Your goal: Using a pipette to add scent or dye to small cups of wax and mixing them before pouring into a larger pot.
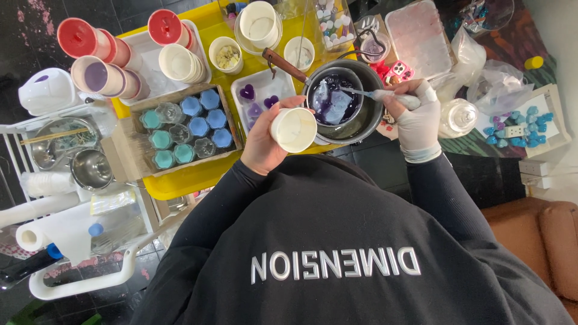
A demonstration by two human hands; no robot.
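A white paper cup (pixel 293 129) is held in the bare left hand (pixel 263 139), fingers wrapped round its wall, just beside the rim of a dark metal melting pot (pixel 367 117) on a yellow table (pixel 198 171). A slim stirring tool (pixel 385 95) is pinched in the gloved right hand (pixel 417 117) on the pot's far side, its tip dipped into the purple liquid (pixel 337 99), where paler, unmelted pieces are seen floating. The pot's wooden handle (pixel 284 65) is angled away from the cup, towards the back of the table.

The cup is judged light and thin-walled, easily crushed if squeezed hard, so it is best taken round the middle of its wall, as it is here. The stirring tool appears stiff and slender and is held near its upper end. The pot looks heavy and possibly hot; its wooden handle would be the safe place to take hold.

Just beside the pot, behind the cup, a white tray (pixel 263 90) with purple heart shapes is set. Further from the pot on that side, a cardboard box (pixel 180 126) of small jars filled in blue and teal is seen, and beyond it stacked cups with red lids (pixel 81 37). Well apart from the pot, a roll of paper towel (pixel 42 232) is lying on a white trolley (pixel 78 283). On the pot's other side, a clear glass jar (pixel 459 117) and a board of blue shapes (pixel 512 126) are set.
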